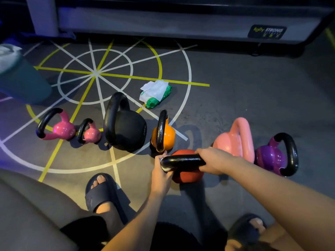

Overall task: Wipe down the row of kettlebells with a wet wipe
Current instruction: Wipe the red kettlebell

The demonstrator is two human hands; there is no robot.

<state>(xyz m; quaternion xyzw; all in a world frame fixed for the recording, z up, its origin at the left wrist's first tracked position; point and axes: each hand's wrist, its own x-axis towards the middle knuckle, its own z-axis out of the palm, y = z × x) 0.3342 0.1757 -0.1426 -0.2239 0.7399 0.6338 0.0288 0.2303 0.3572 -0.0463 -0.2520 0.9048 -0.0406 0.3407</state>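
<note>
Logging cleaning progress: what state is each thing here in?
Red kettlebell: in front of the row, handle held at both ends.
Right hand: grips the handle's right end.
Left hand: presses the wet wipe around the handle's left end.
Wipe pack: on the floor, open, sheets sticking out.
Orange kettlebell: idle.
Black kettlebell: idle.
Larger magenta kettlebell: idle.
Smaller magenta kettlebell: idle.
Pale pink kettlebell: idle.
Purple kettlebell: idle.

Red kettlebell [188,175]: matt body — glossy black handle
Purple kettlebell [272,158]: glossy
Floor [235,98]: matt, scuffed
Wipes pack [155,94]: shiny plastic
</note>
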